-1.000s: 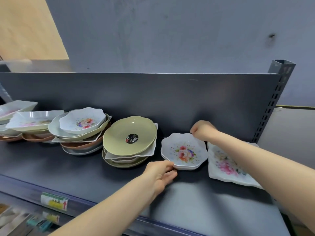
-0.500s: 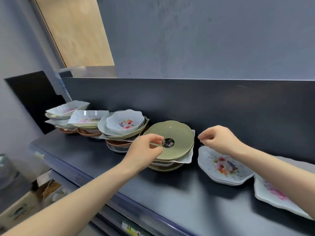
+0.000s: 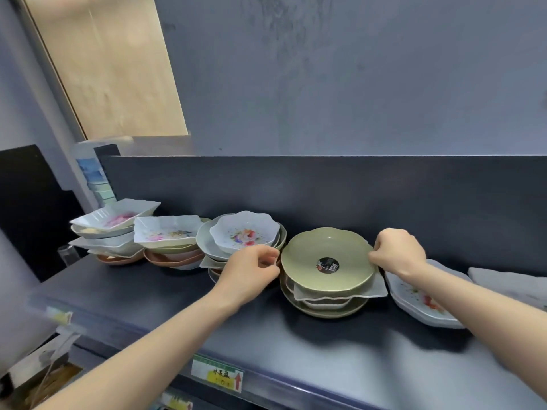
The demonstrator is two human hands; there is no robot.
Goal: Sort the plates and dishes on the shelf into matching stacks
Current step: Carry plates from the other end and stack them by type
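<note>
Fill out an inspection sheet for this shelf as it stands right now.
Surface: dark shelf, bare at the front; price label on its front edge.
Job's things: green plate with a round black sticker tops a mixed stack; flowered bowl tops the next stack to the left; two more mixed stacks farther left; flowered plate lies to the right.
Clutter: nothing seen.
Grippers: left hand at the green plate's left edge, right hand pinching its right rim.
Cables: nothing seen.
Surroundings: grey wall, wooden panel.
</note>
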